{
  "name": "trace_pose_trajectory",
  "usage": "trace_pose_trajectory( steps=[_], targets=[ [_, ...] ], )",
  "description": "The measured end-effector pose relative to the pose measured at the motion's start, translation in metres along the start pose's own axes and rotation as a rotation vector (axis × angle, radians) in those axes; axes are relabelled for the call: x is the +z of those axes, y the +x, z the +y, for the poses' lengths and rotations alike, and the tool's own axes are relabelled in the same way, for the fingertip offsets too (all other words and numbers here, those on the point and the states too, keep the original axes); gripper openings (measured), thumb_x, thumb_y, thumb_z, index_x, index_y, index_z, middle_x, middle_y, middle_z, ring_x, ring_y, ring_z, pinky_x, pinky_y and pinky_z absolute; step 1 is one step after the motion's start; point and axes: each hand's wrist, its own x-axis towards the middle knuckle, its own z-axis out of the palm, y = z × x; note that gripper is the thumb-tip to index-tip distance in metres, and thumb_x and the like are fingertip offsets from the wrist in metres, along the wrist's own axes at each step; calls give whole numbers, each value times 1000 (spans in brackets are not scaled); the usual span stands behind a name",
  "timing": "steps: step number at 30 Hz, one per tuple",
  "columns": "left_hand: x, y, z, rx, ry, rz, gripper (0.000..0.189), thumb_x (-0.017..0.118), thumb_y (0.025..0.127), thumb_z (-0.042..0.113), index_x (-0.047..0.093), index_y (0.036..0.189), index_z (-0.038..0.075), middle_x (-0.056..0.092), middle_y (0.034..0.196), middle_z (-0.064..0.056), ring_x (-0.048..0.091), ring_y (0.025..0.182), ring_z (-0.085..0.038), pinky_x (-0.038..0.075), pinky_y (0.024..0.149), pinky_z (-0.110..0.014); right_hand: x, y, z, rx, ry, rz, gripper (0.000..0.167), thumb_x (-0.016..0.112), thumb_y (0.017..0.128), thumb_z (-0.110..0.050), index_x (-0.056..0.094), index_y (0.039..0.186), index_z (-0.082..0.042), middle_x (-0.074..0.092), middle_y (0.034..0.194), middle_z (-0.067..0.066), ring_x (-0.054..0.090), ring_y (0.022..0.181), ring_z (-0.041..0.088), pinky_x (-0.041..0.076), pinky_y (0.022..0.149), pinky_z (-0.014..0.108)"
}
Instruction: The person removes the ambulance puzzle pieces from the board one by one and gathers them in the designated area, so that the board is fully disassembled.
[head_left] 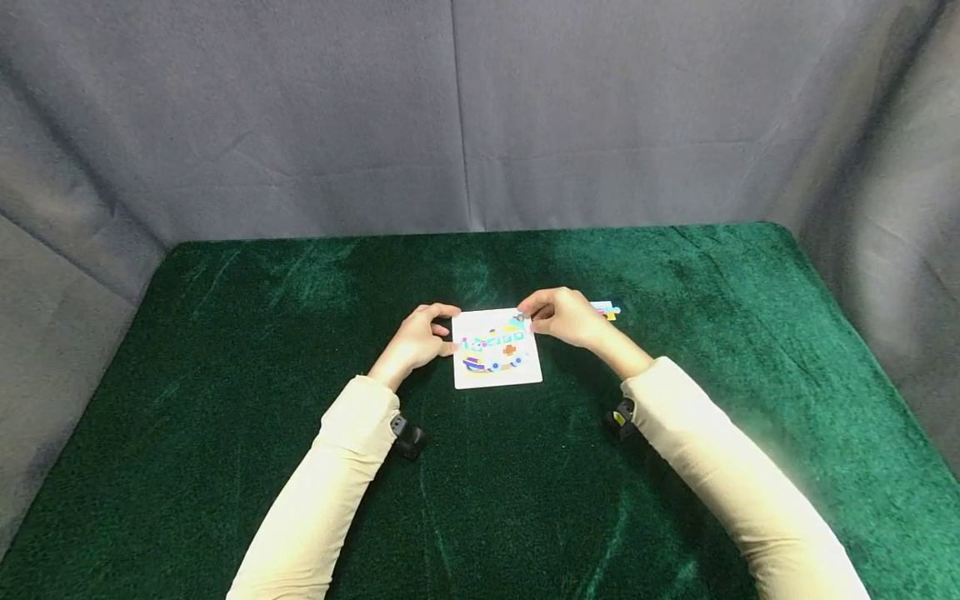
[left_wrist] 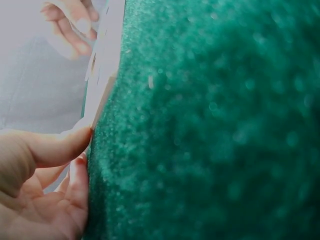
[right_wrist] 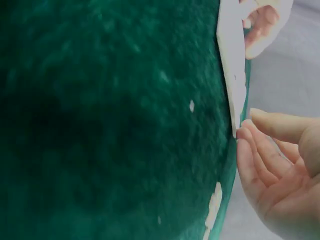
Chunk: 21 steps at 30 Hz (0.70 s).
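A white square puzzle board (head_left: 498, 379) with a colourful vehicle picture lies on the green cloth. The left hand (head_left: 415, 337) grips its upper left side, with a fingertip at the corner and the thumb on the edge. In the left wrist view, that thumb (left_wrist: 65, 145) meets the pale board edge (left_wrist: 107, 75). At the upper right corner the right hand (head_left: 567, 318) holds the board between its fingertips. Seen from the right wrist, the fingers (right_wrist: 257, 155) touch the end of the board (right_wrist: 232, 75). The rest of the board lies flat between the hands.
Small colourful puzzle pieces (head_left: 606, 311) lie just beyond the right hand, partly hidden by it. A pale, jagged-edged piece (right_wrist: 213, 207) shows in the right wrist view. Green velvety cloth (head_left: 262, 350) covers the table, and grey curtains (head_left: 315, 125) surround its back and sides.
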Motion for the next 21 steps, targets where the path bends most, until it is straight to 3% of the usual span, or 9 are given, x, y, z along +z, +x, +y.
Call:
trace_pose_trajectory(
  steps=[6, 21],
  targets=[
    [0, 0, 0, 4, 0, -1, 54, 68, 82, -2, 53, 133, 9, 45, 136, -14, 53, 117, -29, 46, 94, -38, 7, 4, -5, -16, -61, 0, 28, 66, 84, 2, 67, 112, 0, 65, 109, 17, 63, 89, 24, 49, 71, 27],
    [0, 0, 1, 9, -2, 0, 54, 68, 81, -2, 53, 133, 8, 45, 137, -13, 53, 116, -29, 46, 93, -38, 8, 7, -15, -41, -136, -105, 39, 71, 81, -1, 62, 119, 2, 56, 112, 18, 51, 90, 24, 42, 81, 34]
  ],
)
